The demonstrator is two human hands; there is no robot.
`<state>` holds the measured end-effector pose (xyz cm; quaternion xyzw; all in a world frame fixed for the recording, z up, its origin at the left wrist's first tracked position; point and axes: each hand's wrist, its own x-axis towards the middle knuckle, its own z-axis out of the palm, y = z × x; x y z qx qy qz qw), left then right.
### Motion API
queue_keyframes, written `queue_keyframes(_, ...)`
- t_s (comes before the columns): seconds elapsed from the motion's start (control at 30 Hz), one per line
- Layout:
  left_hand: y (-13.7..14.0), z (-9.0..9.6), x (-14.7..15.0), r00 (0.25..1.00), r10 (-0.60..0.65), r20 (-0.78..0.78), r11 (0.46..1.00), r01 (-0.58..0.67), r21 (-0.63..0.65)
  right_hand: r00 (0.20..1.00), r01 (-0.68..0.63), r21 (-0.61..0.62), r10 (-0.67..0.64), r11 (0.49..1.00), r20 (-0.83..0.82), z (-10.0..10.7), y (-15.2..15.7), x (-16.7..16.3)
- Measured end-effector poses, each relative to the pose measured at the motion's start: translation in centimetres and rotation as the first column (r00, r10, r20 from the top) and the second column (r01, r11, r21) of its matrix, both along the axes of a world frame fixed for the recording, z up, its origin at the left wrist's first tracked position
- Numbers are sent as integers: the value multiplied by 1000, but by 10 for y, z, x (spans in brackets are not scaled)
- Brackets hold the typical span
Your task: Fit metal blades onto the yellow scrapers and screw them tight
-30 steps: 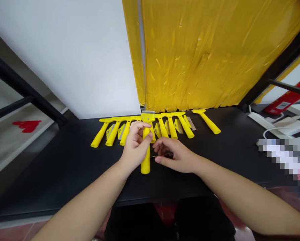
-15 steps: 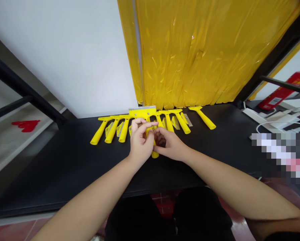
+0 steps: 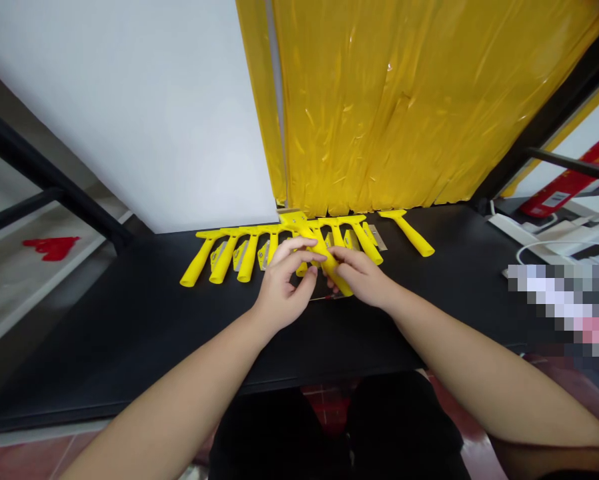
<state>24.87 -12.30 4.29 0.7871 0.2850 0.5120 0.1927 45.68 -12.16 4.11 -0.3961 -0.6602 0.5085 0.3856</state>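
My right hand [image 3: 364, 275] is closed around the handle of a yellow scraper [image 3: 340, 281], which tilts with its bladed head up and to the left. My left hand [image 3: 285, 283] has its bent fingers against the left side of that handle, with the thumb apart from them. Beneath the hands lies a thin rod with a red part [image 3: 329, 297], partly hidden. Behind, several yellow scraper handles [image 3: 224, 259] lie in a row, with blade pieces [image 3: 240, 257] between them. One more yellow handle [image 3: 413, 235] lies apart at the right.
The black tabletop [image 3: 154, 333] runs across, backed by a white panel [image 3: 179, 120] and yellow plastic wrapping [image 3: 379, 120]. At right are a red package [image 3: 559, 190], a white power strip [image 3: 522, 240] and cables. Black frame bars [image 3: 79, 193] flank both sides.
The scraper has turned, its handle end swinging right and its head shifting left. My right hand has moved right with it, and the thin rod below now shows.
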Motion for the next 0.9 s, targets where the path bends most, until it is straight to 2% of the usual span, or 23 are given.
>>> queue_keyframes(0.1,1,2,-3,998,-36,-49,998,38,43,998,-34,-53,37,998,50,8,6,22)
queue_keyframes(0.23,0,5,-4,990,-104,-99,986,116,122,985,-95,-50,102,994,137,15,9,45)
queue_keyframes(0.33,-2,7,-3,984,-130,-120,976,148,160,976,-113,-39,118,993,185,16,9,50)
queue_keyframes(0.6,-1,7,-6,982,-139,-132,976,158,147,968,-148,35,138,988,212,19,7,53)
queue_keyframes(0.7,0,4,-10,980,-176,-99,978,185,94,988,-71,92,57,993,140,22,8,65)
queue_keyframes(0.8,1,3,-15,968,-252,8,967,252,-22,989,82,111,-95,990,113,22,16,88)
queue_keyframes(0.9,3,5,-20,971,-238,18,966,239,-102,914,320,86,-331,944,233,15,31,118)
